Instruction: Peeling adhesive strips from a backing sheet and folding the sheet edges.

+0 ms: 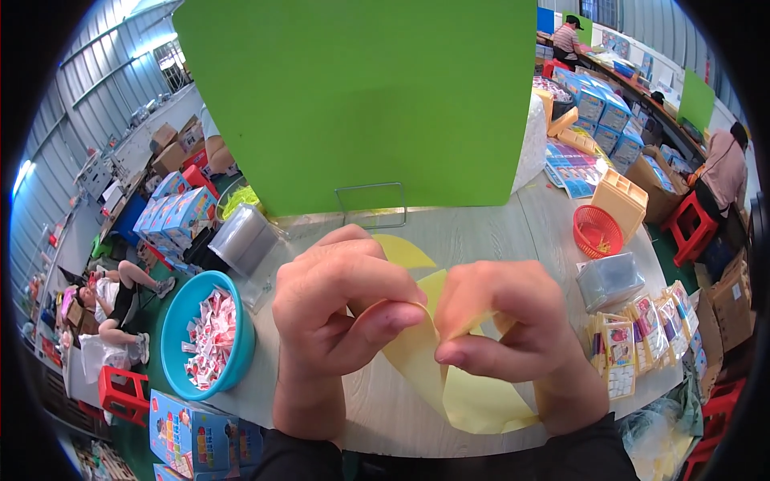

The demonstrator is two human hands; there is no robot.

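Over the middle of the table, both my hands are raised close together with thumbs and fingers pinched. My left hand (341, 297) grips an edge of thin pale-yellow paper (481, 405) between thumb and forefinger. Beside it, my right hand (513, 317) pinches the same paper or a second piece touching it; I cannot tell which. The paper curls and hangs below my fingers, its lower part reaching down near my right wrist. A rounded yellow part (405, 250) shows behind my left hand. My fingers hide where the paper parts or folds.
A green board (361, 104) stands at the back behind a wire holder (403, 215). Left is a turquoise basin (247, 353) of small packets. On the right are a red basket (595, 231), a clear plastic stack (609, 280) and bagged card sets (619, 353). Other people sit farther off.
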